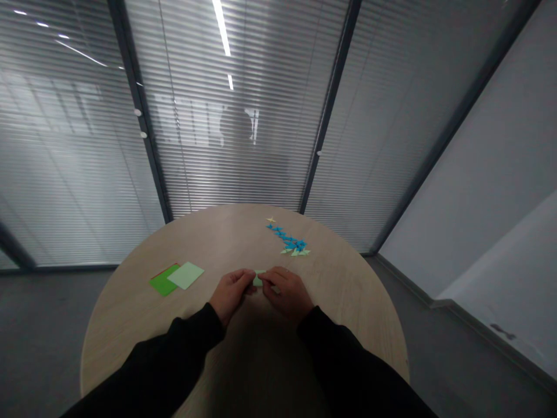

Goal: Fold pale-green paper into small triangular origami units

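Note:
Between my two hands is a small piece of pale green paper, partly hidden by the fingers. My left hand pinches its left side between thumb and fingers. On the right side, my right hand has its fingertips closed on the same paper. Beyond the right hand lie several pale green folded paper pieces, with a cluster of blue folded paper pieces trailing away from them. A small yellow folded paper piece lies at the far end of that trail.
A stack of square paper sheets lies on the left of the round wooden table: a pale green sheet overlaps a bright green sheet, with a red edge showing. Glass panels with blinds stand behind the table; a white wall is on the right.

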`<state>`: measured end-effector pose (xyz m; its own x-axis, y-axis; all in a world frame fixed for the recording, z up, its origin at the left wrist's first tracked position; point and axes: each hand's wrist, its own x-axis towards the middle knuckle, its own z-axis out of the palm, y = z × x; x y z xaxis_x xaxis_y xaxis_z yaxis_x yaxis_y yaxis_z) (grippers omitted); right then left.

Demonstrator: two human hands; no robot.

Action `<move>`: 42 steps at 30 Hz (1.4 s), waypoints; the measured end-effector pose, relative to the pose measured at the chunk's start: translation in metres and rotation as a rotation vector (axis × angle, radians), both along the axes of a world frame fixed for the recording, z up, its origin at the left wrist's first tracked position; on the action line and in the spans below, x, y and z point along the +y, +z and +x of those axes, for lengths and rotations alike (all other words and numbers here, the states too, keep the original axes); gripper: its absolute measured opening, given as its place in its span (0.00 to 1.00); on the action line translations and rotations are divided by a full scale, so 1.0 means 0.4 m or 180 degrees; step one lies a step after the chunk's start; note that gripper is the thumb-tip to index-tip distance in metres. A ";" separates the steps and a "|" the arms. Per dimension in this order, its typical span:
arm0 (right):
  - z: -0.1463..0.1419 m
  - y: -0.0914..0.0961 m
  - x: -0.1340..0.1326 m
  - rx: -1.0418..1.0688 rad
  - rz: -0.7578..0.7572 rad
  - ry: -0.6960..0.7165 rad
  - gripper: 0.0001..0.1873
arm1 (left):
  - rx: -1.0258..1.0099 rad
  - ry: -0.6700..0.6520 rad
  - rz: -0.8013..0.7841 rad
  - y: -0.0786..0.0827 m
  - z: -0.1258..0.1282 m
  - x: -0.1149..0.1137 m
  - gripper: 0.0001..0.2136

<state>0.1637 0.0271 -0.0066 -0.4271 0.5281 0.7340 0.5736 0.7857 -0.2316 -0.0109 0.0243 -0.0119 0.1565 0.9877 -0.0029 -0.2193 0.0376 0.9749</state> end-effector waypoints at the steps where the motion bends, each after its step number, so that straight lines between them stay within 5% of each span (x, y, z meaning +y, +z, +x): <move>1: -0.001 0.000 0.000 0.0022 -0.0025 0.0000 0.10 | 0.0037 -0.0001 0.0003 0.001 0.000 0.000 0.16; 21: -0.012 0.002 -0.010 0.0783 -0.0797 0.0034 0.06 | 0.0312 0.0050 0.0184 -0.007 -0.003 0.002 0.17; 32: -0.034 -0.027 0.001 0.2189 -0.2200 0.0124 0.10 | 0.0979 0.0293 0.0729 0.014 -0.003 -0.014 0.18; 42: -0.037 -0.043 0.004 0.2241 -0.2137 0.0186 0.12 | 0.0853 0.0324 0.0471 0.017 0.005 -0.015 0.19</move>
<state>0.1487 0.0288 -0.0240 -0.0448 0.9217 0.3853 0.0967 0.3879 -0.9166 -0.0091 0.0181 -0.0050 0.0699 0.9910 0.1143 0.0506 -0.1180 0.9917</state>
